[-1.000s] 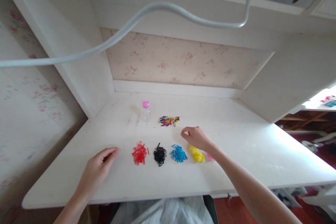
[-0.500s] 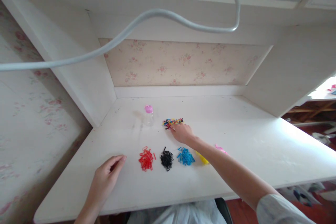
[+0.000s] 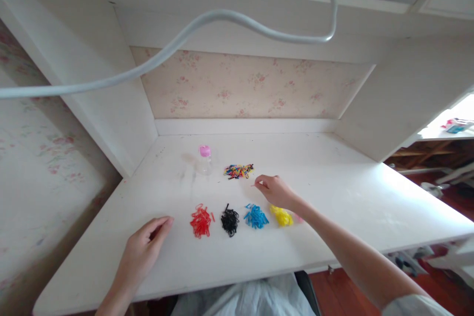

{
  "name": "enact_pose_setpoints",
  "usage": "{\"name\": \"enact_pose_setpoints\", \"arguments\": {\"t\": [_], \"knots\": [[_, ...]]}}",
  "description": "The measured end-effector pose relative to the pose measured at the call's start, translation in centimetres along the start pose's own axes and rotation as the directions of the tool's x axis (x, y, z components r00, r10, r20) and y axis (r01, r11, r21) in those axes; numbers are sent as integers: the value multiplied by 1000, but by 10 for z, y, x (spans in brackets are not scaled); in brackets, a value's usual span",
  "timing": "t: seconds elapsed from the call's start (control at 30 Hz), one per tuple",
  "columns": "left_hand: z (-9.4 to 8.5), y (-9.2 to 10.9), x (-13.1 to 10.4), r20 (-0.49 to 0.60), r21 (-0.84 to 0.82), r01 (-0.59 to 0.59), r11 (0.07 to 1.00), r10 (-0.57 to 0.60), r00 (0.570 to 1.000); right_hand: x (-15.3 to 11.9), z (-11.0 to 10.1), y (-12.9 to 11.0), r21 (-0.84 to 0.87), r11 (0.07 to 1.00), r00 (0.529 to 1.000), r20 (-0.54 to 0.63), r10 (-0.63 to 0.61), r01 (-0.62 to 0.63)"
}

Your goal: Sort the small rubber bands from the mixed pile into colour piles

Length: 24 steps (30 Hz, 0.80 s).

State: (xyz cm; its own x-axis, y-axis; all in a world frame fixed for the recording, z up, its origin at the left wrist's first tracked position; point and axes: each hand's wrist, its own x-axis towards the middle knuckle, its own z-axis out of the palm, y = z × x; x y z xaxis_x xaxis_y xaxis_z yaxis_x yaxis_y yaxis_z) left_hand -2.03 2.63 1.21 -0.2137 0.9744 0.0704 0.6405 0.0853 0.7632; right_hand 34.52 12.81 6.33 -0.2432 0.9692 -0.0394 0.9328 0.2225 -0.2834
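Observation:
My right hand (image 3: pixel 276 190) pinches a small pinkish rubber band (image 3: pixel 254 185) by its fingertips, above the table just right of a mixed-colour pile of rubber bands (image 3: pixel 239 171). Sorted by colour, a row of piles lies nearer to me: red bands (image 3: pixel 201 221), black bands (image 3: pixel 230 220), blue bands (image 3: pixel 256 217) and yellow bands (image 3: pixel 281 216). Pink bands (image 3: pixel 298 218) are mostly hidden behind my right forearm. On the table left of the red pile rests my left hand (image 3: pixel 142 244), fingers curled and thumb against them, with nothing seen in it.
A clear bottle with a pink cap (image 3: pixel 205 151) stands left of the mixed pile. The white table (image 3: pixel 177 266) has side panels and a wallpapered back. A white cable (image 3: pixel 222 15) crosses the upper view, below a shelf with bottles.
My right hand has drawn back from the mixed pile, toward the right, with a small band in its fingertips. The yellow pile is now uncovered. My left hand stays in place on the table.

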Motion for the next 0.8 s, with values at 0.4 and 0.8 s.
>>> {"name": "enact_pose_setpoints", "arguments": {"t": [0.4, 0.8], "knots": [[6, 4, 1, 14, 45, -29, 999, 29, 999, -85, -16, 118, 38, 994, 994, -20, 107, -106], [9, 40, 9, 157, 137, -209, 968, 187, 970, -87, -8, 150, 273, 923, 900, -266, 344, -272]]}}
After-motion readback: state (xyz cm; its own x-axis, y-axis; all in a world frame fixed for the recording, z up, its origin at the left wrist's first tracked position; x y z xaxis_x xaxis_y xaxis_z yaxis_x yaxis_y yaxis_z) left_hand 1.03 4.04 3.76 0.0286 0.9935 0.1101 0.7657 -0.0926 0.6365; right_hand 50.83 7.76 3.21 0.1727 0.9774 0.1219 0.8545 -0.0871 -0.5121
